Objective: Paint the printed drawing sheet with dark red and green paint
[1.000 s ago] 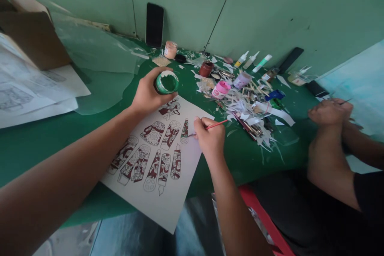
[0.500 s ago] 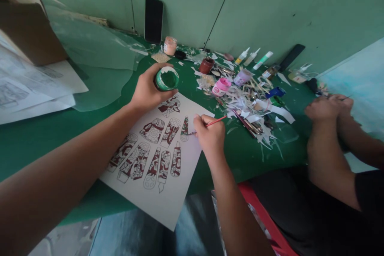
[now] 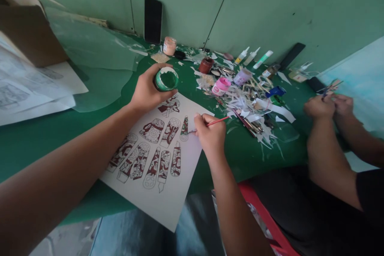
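Observation:
My left hand (image 3: 151,88) is wrapped round an open jar of green paint (image 3: 167,79), tilted so that its mouth faces me, above the top of a white sheet (image 3: 177,208). Printed on the sheet are several tapered patterned shapes, filled partly with dark red. My right hand (image 3: 210,130) pinches a thin red paintbrush (image 3: 219,121). The brush tip is at the small cone-shaped figure (image 3: 184,128) near the sheet's right edge, which carries some green as well as red.
Paper scraps (image 3: 240,102) lie heaped to the right, among a pink paint jar (image 3: 221,87), a lilac jar (image 3: 243,76) and a dark red jar (image 3: 206,65). A phone (image 3: 153,20) leans on the wall. Another person's hands (image 3: 321,106) hold thin sticks at far right. Papers and cardboard (image 3: 33,36) lie left.
The other person's hands have moved apart slightly, and thin sticks now show above them. My right hand and brush have shifted very slightly; my left hand is nearly unchanged.

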Available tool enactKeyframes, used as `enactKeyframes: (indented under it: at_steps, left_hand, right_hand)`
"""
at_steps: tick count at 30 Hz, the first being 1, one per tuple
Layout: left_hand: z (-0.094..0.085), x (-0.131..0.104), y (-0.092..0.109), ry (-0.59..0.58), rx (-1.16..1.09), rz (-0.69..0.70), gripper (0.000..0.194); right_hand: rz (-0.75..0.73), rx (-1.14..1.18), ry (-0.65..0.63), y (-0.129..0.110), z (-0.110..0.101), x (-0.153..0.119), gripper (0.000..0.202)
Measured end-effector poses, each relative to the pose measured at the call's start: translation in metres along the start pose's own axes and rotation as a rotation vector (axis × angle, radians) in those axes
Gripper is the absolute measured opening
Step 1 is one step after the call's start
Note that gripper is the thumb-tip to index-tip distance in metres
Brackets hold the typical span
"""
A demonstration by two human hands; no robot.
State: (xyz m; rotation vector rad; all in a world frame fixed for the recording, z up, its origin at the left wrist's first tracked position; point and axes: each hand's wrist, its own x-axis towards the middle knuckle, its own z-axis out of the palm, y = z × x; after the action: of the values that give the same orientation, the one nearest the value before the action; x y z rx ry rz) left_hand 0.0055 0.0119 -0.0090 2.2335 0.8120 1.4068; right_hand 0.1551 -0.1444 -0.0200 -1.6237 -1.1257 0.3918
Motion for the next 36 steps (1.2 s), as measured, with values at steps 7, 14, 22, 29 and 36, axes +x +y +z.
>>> enactKeyframes:
  at_steps: [7, 14, 22, 29, 36]
  left_hand:
    - [-0.001, 0.0, 0.0, 0.006, -0.003, 0.008, 0.057]
    - [-0.002, -0.001, 0.002, -0.008, -0.002, 0.005, 0.055]
    - [-0.009, -0.002, 0.007, -0.135, -0.036, 0.149, 0.053]
    - [-0.011, -0.003, 0.008, -0.191, -0.033, 0.171, 0.057]
    - [-0.01, -0.003, 0.008, -0.17, -0.015, 0.15, 0.059]
  right_hand:
    - [-0.008, -0.017, 0.021, 0.001, 0.0, 0.0, 0.044]
    - [0.011, 0.079, 0.108, -0.001, -0.001, 0.003, 0.045]
    - [-0.082, 0.372, 0.131, -0.048, 0.015, 0.041, 0.04]
    - [-0.094, 0.286, 0.067, -0.054, 0.042, 0.051, 0.032]
    - [0.025, 0.442, 0.1, -0.047, 0.03, 0.047, 0.031]
